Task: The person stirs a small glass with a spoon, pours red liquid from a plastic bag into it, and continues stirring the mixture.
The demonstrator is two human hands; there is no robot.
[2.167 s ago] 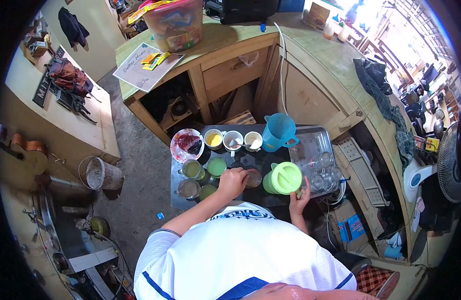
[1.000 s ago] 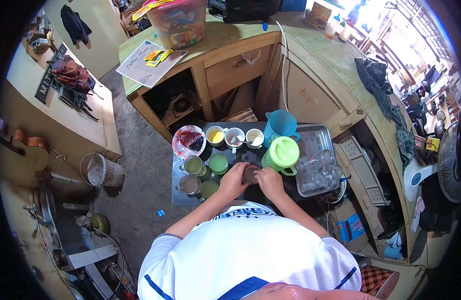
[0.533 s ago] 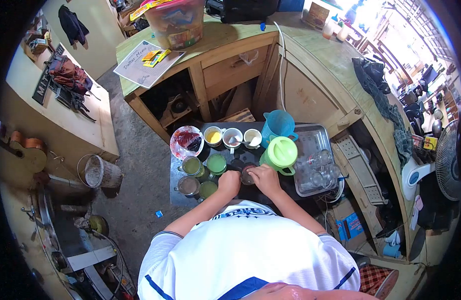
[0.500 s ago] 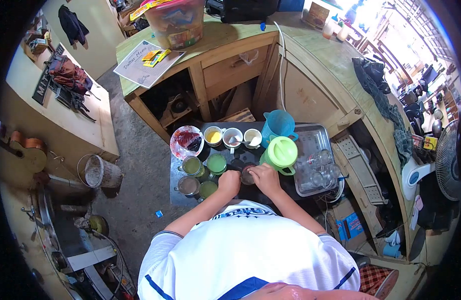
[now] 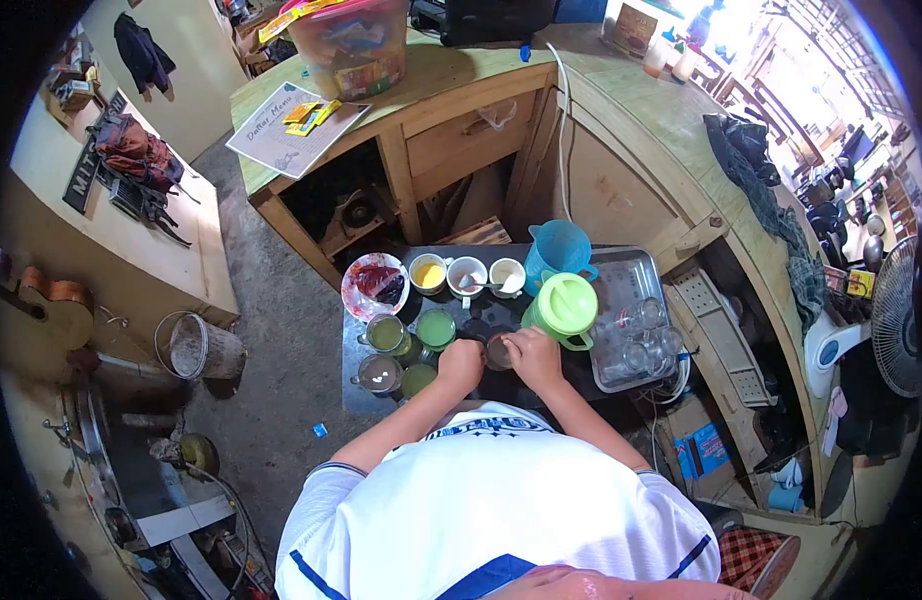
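Note:
A glass (image 5: 499,352) with a brownish content stands on the dark table between my hands. My left hand (image 5: 461,368) is closed in a fist at its left side; what the fingers hold is hidden. My right hand (image 5: 534,358) has its fingers closed at the right edge of the same glass. Left of my left hand are a mug of green drink (image 5: 435,328), a second green glass (image 5: 418,380), a yellow-green mug (image 5: 387,334) and a greyish mug (image 5: 379,374). A green lidded pitcher (image 5: 566,304) stands just beyond my right hand.
Along the table's far side are a bowl of dark red jelly (image 5: 376,286), a cup with yellow content (image 5: 427,272), two white cups with spoons (image 5: 466,276) and a blue pitcher (image 5: 559,255). A metal tray (image 5: 621,278) holds several clear glasses. The wooden counter (image 5: 461,85) curves behind.
Both hands stay at the glass, with only a slight shift. The table items appear a little to the right in the view; nothing is visibly picked up or set down.

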